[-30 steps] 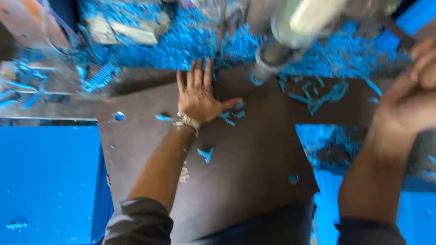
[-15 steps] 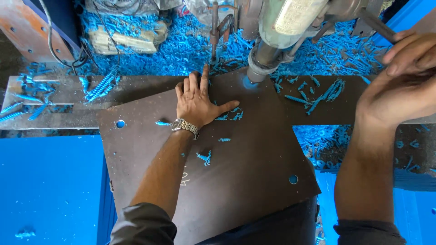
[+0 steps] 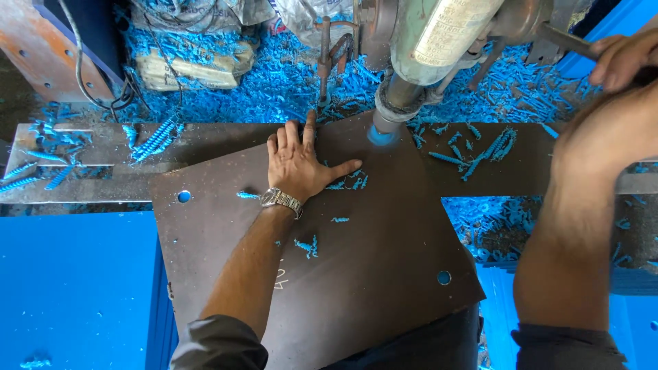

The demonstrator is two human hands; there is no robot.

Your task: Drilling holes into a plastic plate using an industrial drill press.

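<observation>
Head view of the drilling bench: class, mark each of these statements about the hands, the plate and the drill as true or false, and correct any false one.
1. The left hand lies flat, fingers spread, on the dark plate. True.
2. The right hand rests on the plate as well. False: it is raised at the upper right, gripping the drill's feed lever.
3. The left wrist bears a metal wristwatch. True.
4. The plate shows no holes. False: one hole shows near its left corner and another near its right.
5. The curled shavings are red. False: they are blue.
</observation>
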